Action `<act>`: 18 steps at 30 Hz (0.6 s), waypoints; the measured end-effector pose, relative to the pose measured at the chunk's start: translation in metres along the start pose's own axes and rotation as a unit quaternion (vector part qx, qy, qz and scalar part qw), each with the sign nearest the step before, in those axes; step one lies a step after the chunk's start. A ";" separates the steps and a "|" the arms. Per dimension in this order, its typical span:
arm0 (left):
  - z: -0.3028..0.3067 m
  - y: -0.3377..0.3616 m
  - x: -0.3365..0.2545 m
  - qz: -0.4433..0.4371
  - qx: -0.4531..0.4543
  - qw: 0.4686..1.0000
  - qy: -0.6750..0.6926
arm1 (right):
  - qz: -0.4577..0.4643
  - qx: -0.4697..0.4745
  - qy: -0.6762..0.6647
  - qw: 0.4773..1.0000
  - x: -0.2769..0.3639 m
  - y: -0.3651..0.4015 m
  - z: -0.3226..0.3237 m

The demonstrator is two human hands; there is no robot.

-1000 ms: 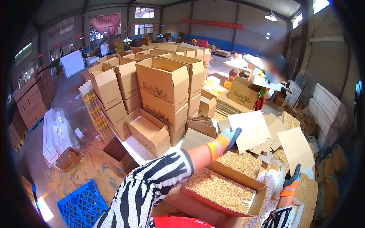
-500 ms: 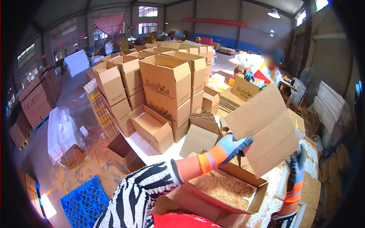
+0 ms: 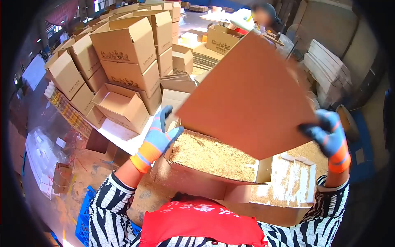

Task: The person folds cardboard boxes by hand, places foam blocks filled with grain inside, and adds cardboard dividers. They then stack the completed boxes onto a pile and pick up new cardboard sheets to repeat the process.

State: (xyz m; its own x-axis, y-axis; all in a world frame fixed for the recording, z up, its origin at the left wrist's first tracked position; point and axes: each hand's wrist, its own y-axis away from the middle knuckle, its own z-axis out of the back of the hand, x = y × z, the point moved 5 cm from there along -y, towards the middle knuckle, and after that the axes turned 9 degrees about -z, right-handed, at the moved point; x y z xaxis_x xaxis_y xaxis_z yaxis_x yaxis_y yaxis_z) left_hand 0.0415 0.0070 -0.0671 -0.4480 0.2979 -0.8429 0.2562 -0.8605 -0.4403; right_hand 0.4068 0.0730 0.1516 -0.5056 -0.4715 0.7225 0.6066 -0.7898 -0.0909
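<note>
A large brown cardboard sheet (image 3: 251,94) is tilted above an open carton (image 3: 214,176) filled with wood shavings (image 3: 205,150). My right hand (image 3: 327,133), in a blue and orange glove with dark fingertips, pinches the sheet's right edge. At the sheet's left corner is my left hand (image 3: 158,136), gloved the same way, its thumb and fingers spread apart. Whether it touches that corner is hard to tell. The sheet hides part of the carton's far side.
Printed cartons (image 3: 127,45) stand stacked at the left, with an open carton (image 3: 121,107) before them. Flattened cardboard (image 3: 175,99) leans beyond my left hand. A white tray (image 3: 284,181) dusted with shavings lies at the right. A co-worker (image 3: 242,18) stands behind another carton (image 3: 222,39).
The cardboard sheet has turned and swung over the carton. My right hand has come up onto its right edge. My left hand has shifted to its left corner and opened. The view has tipped down.
</note>
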 end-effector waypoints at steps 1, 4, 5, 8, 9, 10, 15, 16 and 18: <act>-0.012 0.006 0.027 0.060 0.046 0.994 0.079 | -0.015 0.042 0.050 0.998 0.004 -0.001 -0.024; -0.017 0.019 0.012 0.071 0.013 0.986 0.147 | 0.087 -0.022 0.235 0.968 0.008 -0.009 -0.068; -0.015 0.018 0.005 0.065 0.026 0.989 0.128 | 0.121 -0.064 0.280 0.950 0.003 -0.009 -0.079; -0.014 0.020 -0.003 0.069 0.028 0.987 0.139 | 0.169 -0.111 0.349 0.915 -0.014 -0.009 -0.105; -0.015 0.020 -0.005 0.075 0.022 0.985 0.153 | 0.168 -0.118 0.365 0.908 -0.020 -0.010 -0.110; -0.015 0.021 -0.007 0.075 0.019 0.986 0.149 | 0.164 -0.108 0.370 0.908 -0.025 -0.012 -0.114; -0.017 0.027 -0.015 0.086 0.008 0.982 0.170 | 0.124 -0.048 0.318 0.939 -0.057 -0.029 -0.130; -0.017 0.027 -0.014 0.088 0.011 0.982 0.168 | 0.106 -0.023 0.310 0.945 -0.062 -0.033 -0.134; -0.016 0.026 -0.009 0.091 0.014 0.982 0.165 | 0.087 0.013 0.303 0.949 -0.062 -0.037 -0.137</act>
State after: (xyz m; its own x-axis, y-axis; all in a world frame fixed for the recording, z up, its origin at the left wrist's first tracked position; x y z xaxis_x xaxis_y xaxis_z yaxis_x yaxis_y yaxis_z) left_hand 0.0655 -0.0119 -0.0762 -0.0941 0.2512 -0.9633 0.2799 -0.9219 -0.2678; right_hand 0.3319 0.0779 0.0160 -0.6525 -0.7385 0.1699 0.7235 -0.6738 -0.1505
